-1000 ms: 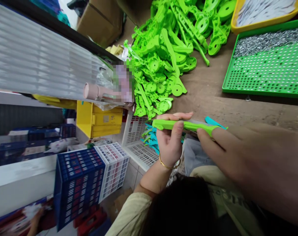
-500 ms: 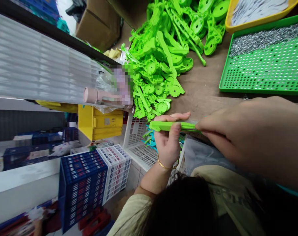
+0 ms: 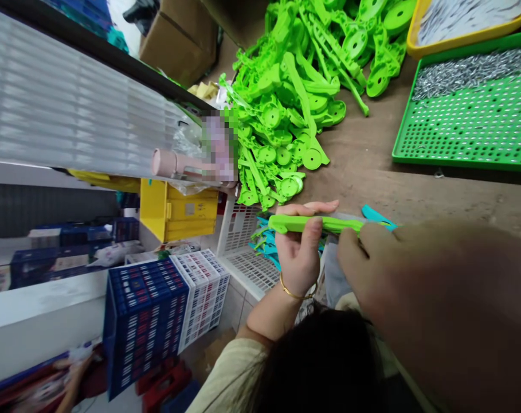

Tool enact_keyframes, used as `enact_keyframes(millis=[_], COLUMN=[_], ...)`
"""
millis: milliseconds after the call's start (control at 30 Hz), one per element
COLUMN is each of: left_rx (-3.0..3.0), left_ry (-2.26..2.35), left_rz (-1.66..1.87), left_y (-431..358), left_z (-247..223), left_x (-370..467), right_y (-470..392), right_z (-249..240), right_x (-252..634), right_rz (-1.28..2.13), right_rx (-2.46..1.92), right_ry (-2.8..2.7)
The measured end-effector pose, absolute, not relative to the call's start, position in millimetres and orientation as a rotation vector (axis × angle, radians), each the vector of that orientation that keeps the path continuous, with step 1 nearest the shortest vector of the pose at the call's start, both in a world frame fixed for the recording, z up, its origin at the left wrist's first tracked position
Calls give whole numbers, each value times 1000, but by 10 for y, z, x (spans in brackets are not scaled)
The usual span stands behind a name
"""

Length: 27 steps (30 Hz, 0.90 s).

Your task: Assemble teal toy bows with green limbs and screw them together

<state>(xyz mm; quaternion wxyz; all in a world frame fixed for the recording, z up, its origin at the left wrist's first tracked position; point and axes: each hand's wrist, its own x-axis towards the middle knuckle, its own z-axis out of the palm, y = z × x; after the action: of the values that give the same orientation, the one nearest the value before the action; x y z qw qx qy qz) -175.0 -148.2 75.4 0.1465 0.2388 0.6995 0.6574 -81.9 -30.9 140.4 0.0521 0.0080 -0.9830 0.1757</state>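
Two bare hands hold one slender bright-green part, which lies nearly level across the view just beyond the near edge of the brown worktop. The left hand, with a gold bracelet at its wrist, is partly closed: its thumb presses the near side of the part close to the blunt end, while the fingers pass behind, the uppermost nearly straight. The right hand, blurred, is bent closely about the other end, thumb and forefinger meeting there; its remaining fingers cannot be made out.

The part appears to be moulded plastic, probably light and fairly stiff, with a smooth face that might slip under a loose pinch. The thicker blunt end seems the surest place to grip; the narrower length would likely flex or snap sooner if bent, so support near both ends suits it.

Beyond the hands lies a heap of similar green pieces, some with round discs. To the right, a green perforated tray carries small metal pieces beside a yellow tray. A blue piece lies near the right hand; a white basket below the heap contains blue and green pieces.
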Motion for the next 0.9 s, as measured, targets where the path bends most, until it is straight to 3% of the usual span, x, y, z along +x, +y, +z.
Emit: enact_keyframes(millis=[167,533,900], left_rx=[716,722,697], left_ry=[1909,1938,1968], left_rz=[1979,1973,1983], left_y=[-1471,-1481,-1410], left_z=[767,733,777], left_x=[-1733,-1734,-1740], right_y=[-326,-507,-849], right_z=[1363,1230,1231], right_x=[-570,-516,-545], right_rz=[185,59,-330], right_rx=[6,-18,-173], right_ry=[-2732,-2666,-2740])
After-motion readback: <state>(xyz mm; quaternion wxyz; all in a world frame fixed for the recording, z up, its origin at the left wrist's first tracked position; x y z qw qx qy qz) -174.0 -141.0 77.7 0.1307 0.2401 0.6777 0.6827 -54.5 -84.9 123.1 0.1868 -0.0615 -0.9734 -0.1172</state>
